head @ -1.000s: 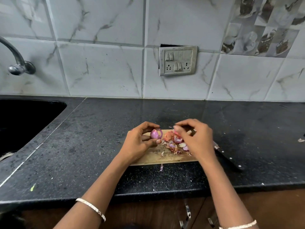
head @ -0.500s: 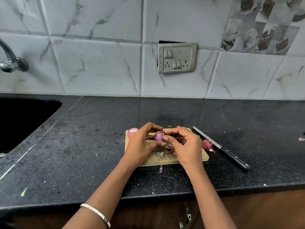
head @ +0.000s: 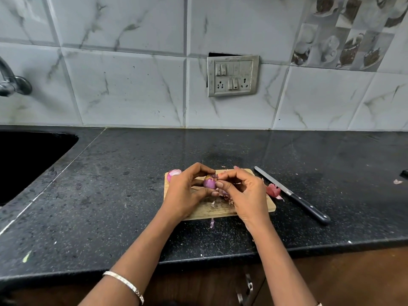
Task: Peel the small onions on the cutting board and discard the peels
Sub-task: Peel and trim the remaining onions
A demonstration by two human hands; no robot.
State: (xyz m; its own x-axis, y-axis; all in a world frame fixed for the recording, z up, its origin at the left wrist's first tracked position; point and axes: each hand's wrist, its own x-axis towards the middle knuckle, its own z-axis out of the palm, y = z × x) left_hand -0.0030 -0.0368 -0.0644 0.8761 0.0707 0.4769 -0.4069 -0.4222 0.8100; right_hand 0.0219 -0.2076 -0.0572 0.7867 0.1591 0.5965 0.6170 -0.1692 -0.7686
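Left hand (head: 187,192) holds one small onion (head: 209,183) just above the cutting board (head: 271,206), with the index finger curled over its top and the thumb under it. Right hand (head: 248,196) meets the same onion from the other side: its thumb and index finger pinch at the top end, where a bit of dark loose skin stands up. The onion is purple and shiny on the side that shows, and it does not touch the board.

Under the two hands, on the middle of the board, lies a small heap of peels (head: 225,197), mostly hidden by the right hand. At the far left corner of the board sits a second onion (head: 173,174), pale pink, half behind the left knuckles. At the right edge of the board lies a red peel piece (head: 273,190). One thin scrap (head: 212,223) lies on the counter (head: 110,195) just in front of the board.

A knife (head: 293,197) with a black handle lies on the counter just right of the board, its blade pointing toward the wall. A thin bangle (head: 123,283) is on the left wrist. Far to the left is the dark sink (head: 28,160), with a metal tap (head: 13,83) above it. On the tiled wall behind is a switch plate (head: 233,75).
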